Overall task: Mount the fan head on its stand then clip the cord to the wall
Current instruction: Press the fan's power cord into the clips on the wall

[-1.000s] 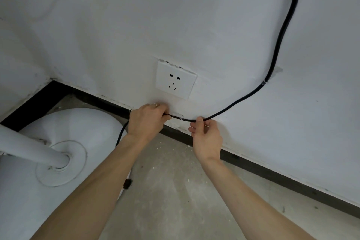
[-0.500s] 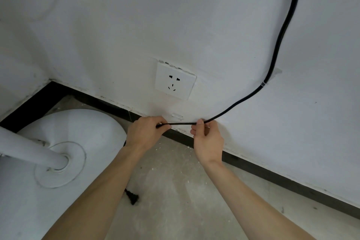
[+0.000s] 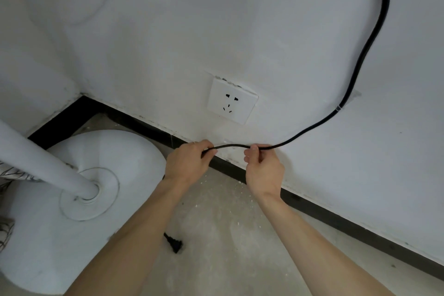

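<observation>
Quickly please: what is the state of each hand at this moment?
Left hand: closed, pinching the black cord.
Right hand: closed, pinching the same cord, further along it.

black cord [image 3: 312, 127] along wall, white stand [image 3: 48, 158] upright

The socket [image 3: 231, 101] sits on the wall [image 3: 168, 43] ahead of me, with my left hand [image 3: 186, 163] and right hand [image 3: 263, 168] just below it, the cord [image 3: 312, 127] spanning between them and climbing the wall to the right. The fan base [image 3: 48, 235] stands on the floor [image 3: 216, 235] at my near left, its pole [image 3: 43, 166] rising from it, and the plug [image 3: 174, 244] lies on the floor just right of the base.
</observation>
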Tool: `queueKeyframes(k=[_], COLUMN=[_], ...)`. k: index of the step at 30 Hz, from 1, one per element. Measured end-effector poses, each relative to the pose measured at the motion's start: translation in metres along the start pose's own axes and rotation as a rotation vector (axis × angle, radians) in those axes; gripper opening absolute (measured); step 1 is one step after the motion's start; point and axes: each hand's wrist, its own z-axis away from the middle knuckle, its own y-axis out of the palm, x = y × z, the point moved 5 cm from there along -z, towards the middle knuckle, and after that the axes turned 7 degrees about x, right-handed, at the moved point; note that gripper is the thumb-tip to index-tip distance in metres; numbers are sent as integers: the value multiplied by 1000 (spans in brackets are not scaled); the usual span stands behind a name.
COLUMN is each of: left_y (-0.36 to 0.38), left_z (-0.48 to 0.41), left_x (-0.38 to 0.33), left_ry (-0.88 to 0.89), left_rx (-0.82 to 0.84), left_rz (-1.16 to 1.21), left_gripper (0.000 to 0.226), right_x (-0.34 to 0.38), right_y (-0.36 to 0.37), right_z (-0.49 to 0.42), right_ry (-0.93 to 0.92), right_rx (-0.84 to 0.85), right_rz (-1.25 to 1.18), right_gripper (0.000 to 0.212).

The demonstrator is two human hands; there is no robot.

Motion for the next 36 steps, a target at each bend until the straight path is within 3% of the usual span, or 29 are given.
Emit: queueKeyframes(k=[6, 11, 22, 26, 32, 36], left_y=[4, -5, -10, -8, 1, -9], left_z=[1, -7, -18, -24, -16, -22], left_x=[-1, -7, -21, -22, 0, 18], left_ry=[9, 138, 208, 175, 127, 99], left_rx=[14, 5, 53, 84, 120, 107], left_rz=[-49, -336, -542, -519, -201, -176], left_gripper=[28, 31, 32, 32, 33, 31], right_x=[3, -4, -2, -5, -9, -9], right_y=[-6, 2, -3, -3, 0, 0], right_z=[-2, -8, -6, -5, -4, -6], right_ry=[31, 125, 246, 250, 217, 192], right_rx=[29, 13, 30, 49, 64, 73], right_rz=[168, 81, 116, 131, 128, 141], right_gripper=[35, 34, 45, 50, 52, 50])
